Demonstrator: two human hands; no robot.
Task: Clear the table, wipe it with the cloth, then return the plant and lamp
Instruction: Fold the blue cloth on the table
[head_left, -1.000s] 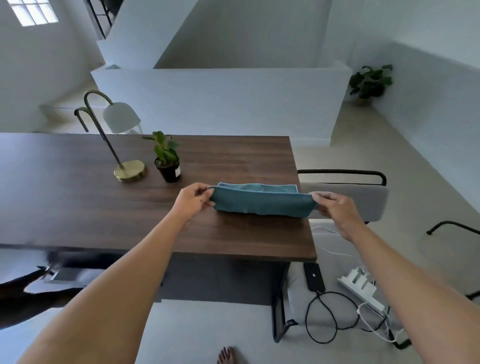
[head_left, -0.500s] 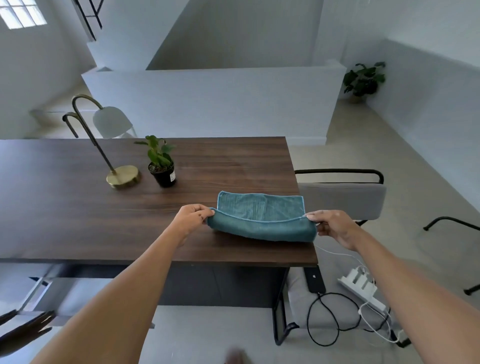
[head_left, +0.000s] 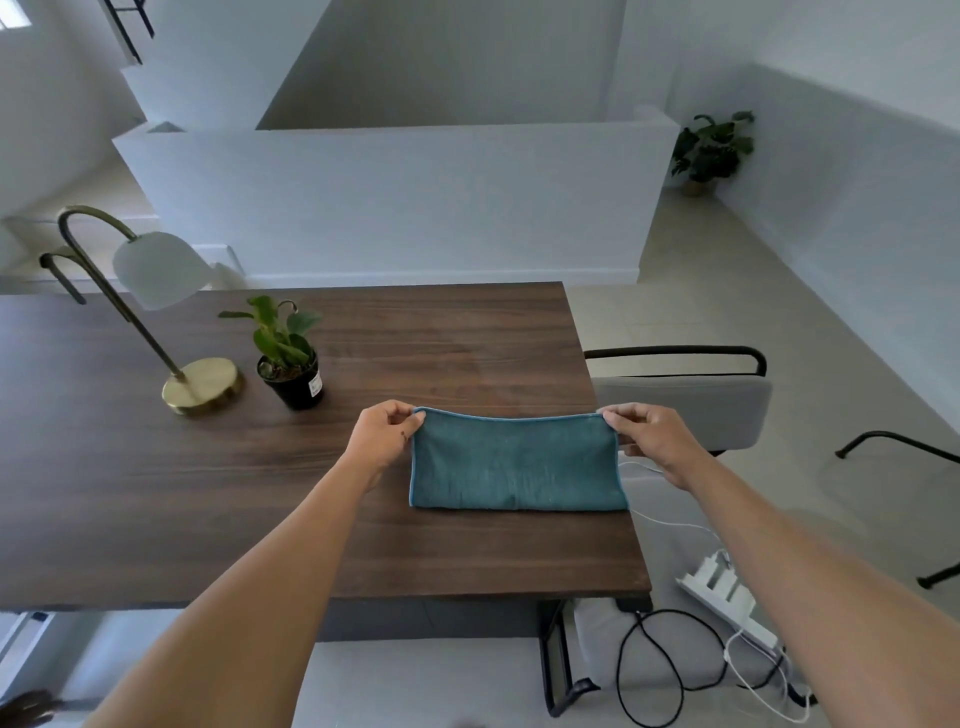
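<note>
The teal cloth (head_left: 517, 460) is lying folded into a long flat band near the right end of the dark wooden table (head_left: 130, 493), its right edge reaching the table's right rim. The person's left hand (head_left: 382, 441) is pinching the cloth's far left corner between thumb and curled fingers, and the right hand (head_left: 652, 439) is pinching the far right corner the same way, out past the table's right edge. Both corners are being held slightly raised while the near fold is resting on the wood.

Left of the cloth, and farther back on the table, the small plant (head_left: 288, 358) in its black pot is standing upright. Just left of the plant, the lamp (head_left: 202, 384) is sitting on its round brass base, its curved brass stem leaning away to the left and its white shade hanging over the table's back part.

Beyond the table's right edge a grey chair (head_left: 691, 405) is tucked in. On the floor below the table's near right corner a white power strip (head_left: 727, 597) is lying with black and white cables looping beside it.
</note>
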